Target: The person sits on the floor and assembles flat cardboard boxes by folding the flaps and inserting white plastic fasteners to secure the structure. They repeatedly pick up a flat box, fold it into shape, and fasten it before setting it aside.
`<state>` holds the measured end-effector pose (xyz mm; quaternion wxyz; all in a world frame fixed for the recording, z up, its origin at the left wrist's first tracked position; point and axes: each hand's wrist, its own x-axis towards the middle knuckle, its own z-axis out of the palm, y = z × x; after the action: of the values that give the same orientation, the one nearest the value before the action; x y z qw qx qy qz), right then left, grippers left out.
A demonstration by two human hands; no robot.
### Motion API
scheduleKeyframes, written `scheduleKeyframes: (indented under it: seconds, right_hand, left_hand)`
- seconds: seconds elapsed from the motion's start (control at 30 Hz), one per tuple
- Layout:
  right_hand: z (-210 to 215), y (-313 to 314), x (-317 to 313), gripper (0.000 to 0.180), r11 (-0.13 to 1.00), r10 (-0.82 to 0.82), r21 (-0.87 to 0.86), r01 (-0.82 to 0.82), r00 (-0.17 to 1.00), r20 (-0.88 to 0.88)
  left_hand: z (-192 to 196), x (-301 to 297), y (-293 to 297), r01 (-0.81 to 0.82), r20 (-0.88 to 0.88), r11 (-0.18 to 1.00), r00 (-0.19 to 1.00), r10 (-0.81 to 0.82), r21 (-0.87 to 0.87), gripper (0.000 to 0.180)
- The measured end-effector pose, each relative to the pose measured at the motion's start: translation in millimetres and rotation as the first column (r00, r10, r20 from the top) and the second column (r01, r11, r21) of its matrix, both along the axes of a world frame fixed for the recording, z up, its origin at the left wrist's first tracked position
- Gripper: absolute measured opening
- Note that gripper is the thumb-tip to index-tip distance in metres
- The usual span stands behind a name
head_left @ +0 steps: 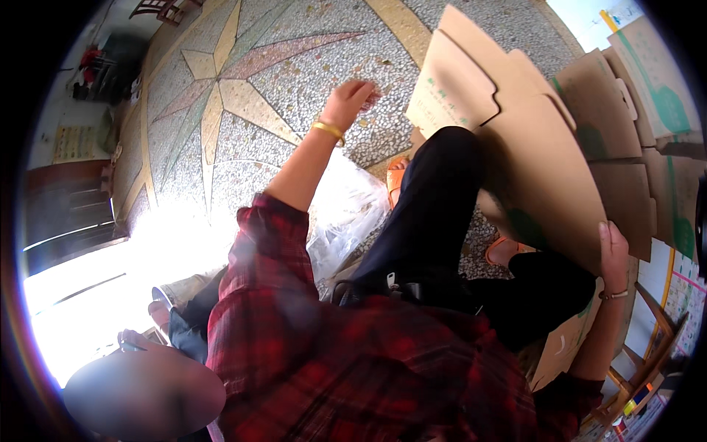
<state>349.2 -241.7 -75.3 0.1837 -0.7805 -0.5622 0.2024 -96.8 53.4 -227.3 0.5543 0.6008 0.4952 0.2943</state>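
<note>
A large flat cardboard box point(545, 155), brown with green print on its flaps, leans upright against my legs. My right hand point(613, 254) is closed on its near right edge, with the thumb and fingers along the rim. Out in front over the stone floor hangs my left hand point(353, 103), apart from the cardboard. Its fingers are curled together; whether something small sits in them is hidden. Below my left forearm lies a clear plastic bag point(342, 210) with pale contents I cannot make out.
More cardboard boxes point(615, 136) stand stacked at the right. A wooden chair point(648, 361) is at the lower right. Another person's hand point(140, 340) shows at the lower left, close to my left side. My feet wear orange slippers point(395, 180) on the patterned floor point(294, 103).
</note>
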Motion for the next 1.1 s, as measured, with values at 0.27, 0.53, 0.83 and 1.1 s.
scheduleKeyframes:
  seconds: [0.27,0.53,0.83,1.1]
  right_hand:
    - [-2.8,11.3,5.1,0.030,0.993,-0.052,-0.104,0.058,0.997,0.066]
    - [-9.2,11.7,23.0,0.032,0.976,-0.088,-0.182,0.117,0.983,0.161]
    - [-10.2,4.9,21.5,0.036,0.950,-0.232,-0.161,0.267,0.950,0.211]
    - [-2.6,19.5,17.1,0.033,0.917,-0.265,-0.222,0.330,0.923,0.279]
  left_hand:
    - [-178.4,-114.5,-144.7,0.103,-0.049,0.636,0.975,-0.217,-0.765,0.030]
    - [-303.6,-122.7,-179.2,0.738,-0.738,0.525,0.053,-0.672,-0.425,0.037]
    - [-297.9,-101.6,-147.0,-0.193,-0.718,0.930,0.688,-0.100,-0.314,0.057]
    - [-265.8,-118.6,-97.4,-0.227,-0.817,0.937,0.569,-0.095,-0.267,0.047]
